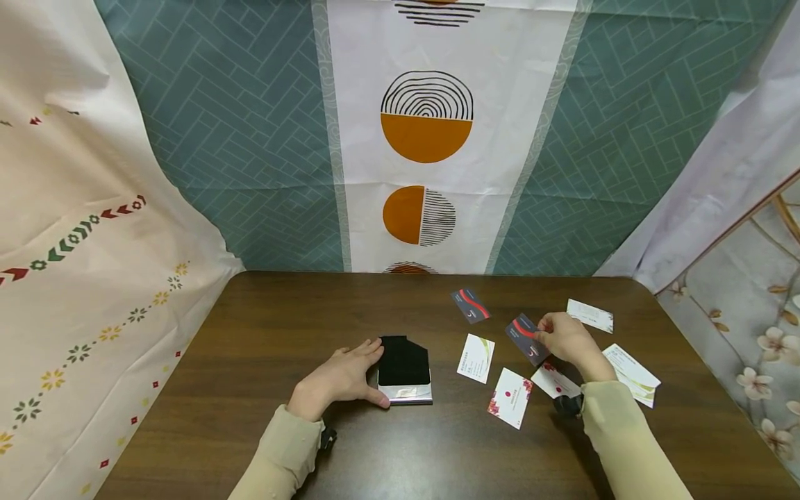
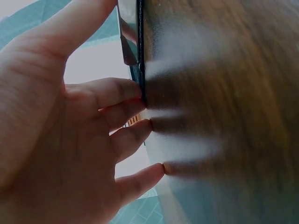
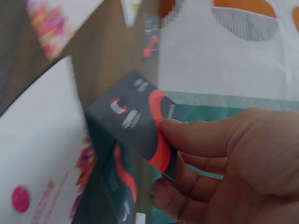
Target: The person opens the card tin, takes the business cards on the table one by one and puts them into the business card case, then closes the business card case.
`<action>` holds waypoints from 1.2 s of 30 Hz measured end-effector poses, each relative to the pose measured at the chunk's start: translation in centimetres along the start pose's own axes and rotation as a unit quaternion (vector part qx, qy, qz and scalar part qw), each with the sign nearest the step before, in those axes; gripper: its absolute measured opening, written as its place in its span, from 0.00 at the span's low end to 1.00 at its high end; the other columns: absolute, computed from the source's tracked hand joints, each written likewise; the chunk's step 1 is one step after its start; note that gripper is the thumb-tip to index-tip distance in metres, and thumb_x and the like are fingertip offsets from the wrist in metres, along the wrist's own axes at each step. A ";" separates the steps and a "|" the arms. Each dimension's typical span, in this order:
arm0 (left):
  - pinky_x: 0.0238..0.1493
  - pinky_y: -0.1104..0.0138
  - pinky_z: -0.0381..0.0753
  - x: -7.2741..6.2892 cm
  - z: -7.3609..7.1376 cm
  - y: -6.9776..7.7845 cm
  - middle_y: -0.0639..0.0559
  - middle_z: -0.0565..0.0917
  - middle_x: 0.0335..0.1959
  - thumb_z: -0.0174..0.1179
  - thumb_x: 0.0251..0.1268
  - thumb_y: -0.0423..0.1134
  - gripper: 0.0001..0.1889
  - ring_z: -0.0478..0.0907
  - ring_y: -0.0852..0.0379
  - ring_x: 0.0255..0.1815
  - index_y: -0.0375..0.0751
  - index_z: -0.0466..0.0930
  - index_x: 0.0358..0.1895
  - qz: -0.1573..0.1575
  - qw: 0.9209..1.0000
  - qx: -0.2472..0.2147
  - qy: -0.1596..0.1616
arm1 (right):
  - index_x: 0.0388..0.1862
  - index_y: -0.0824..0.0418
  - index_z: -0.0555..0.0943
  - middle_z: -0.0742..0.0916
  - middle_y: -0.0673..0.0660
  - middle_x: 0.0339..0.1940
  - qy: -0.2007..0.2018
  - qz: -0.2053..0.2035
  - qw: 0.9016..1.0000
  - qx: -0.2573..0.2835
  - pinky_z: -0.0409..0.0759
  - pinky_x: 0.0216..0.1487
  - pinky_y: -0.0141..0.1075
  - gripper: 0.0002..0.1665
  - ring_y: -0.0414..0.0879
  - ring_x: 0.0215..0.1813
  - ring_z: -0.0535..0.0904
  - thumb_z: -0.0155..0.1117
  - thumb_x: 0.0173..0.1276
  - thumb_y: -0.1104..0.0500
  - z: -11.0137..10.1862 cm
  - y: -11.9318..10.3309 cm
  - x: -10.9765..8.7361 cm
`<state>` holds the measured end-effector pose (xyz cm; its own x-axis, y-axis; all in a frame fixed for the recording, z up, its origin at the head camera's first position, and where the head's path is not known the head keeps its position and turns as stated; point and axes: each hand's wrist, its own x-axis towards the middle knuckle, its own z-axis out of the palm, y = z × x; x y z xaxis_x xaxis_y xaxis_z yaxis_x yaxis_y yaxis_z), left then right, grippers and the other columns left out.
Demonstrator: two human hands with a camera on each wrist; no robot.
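In the head view my right hand (image 1: 565,340) is over the right part of the table, pinching a dark business card (image 1: 523,335) with a red wavy stripe. In the right wrist view that business card (image 3: 133,119) tilts between thumb and fingers, and another dark card (image 3: 119,182) shows beneath it. My left hand (image 1: 344,375) rests at the left side of a black and silver card case (image 1: 405,362), fingers spread. Its thumb touches the case's front left corner. The left wrist view shows its fingertips (image 2: 156,170) down on the tabletop.
Another dark card (image 1: 470,305) lies farther back. White cards lie around the right hand: one with yellow-green curves (image 1: 476,357), one with red flowers (image 1: 510,397), one partly under the wrist (image 1: 553,380), and others at the right (image 1: 631,375) and back right (image 1: 590,315). Patterned cloth hangs behind the brown table (image 1: 281,312).
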<state>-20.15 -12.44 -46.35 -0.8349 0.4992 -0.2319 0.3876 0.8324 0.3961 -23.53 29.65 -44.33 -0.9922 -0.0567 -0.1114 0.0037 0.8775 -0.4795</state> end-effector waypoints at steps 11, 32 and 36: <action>0.71 0.45 0.49 0.0 0.0 0.1 0.46 0.55 0.77 0.72 0.45 0.65 0.55 0.48 0.47 0.78 0.36 0.61 0.74 -0.002 1.000 -0.001 -0.001 | 0.38 0.64 0.83 0.81 0.54 0.29 0.027 -0.002 0.996 0.089 0.69 0.32 0.39 0.09 0.50 0.35 0.73 0.65 0.68 0.58 -0.9 -1.1 -0.3; 0.71 0.44 0.49 0.0 -0.1 0.2 0.46 0.56 0.77 0.72 0.45 0.64 0.55 0.49 0.47 0.78 0.35 0.62 0.73 -0.002 1.000 -0.001 -0.001 | 0.39 0.66 0.85 0.83 0.55 0.32 0.022 -0.057 0.974 0.220 0.72 0.36 0.38 0.08 0.48 0.37 0.74 0.66 0.66 0.61 0.1 -7.8 0.4; 0.71 0.44 0.50 0.0 -0.1 0.1 0.46 0.55 0.77 0.72 0.45 0.64 0.55 0.48 0.47 0.78 0.35 0.61 0.74 -0.002 1.000 0.003 -0.003 | 0.37 0.67 0.86 0.83 0.54 0.29 0.018 -0.072 0.967 0.246 0.74 0.35 0.37 0.07 0.47 0.35 0.74 0.67 0.65 0.63 0.9 -9.0 0.9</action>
<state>-20.13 -12.40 -46.24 -0.8338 0.4977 -0.2387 0.3874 0.8357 0.3893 -24.39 21.27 -40.88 -0.9904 -0.1375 0.0124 -0.0841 0.5294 -0.8442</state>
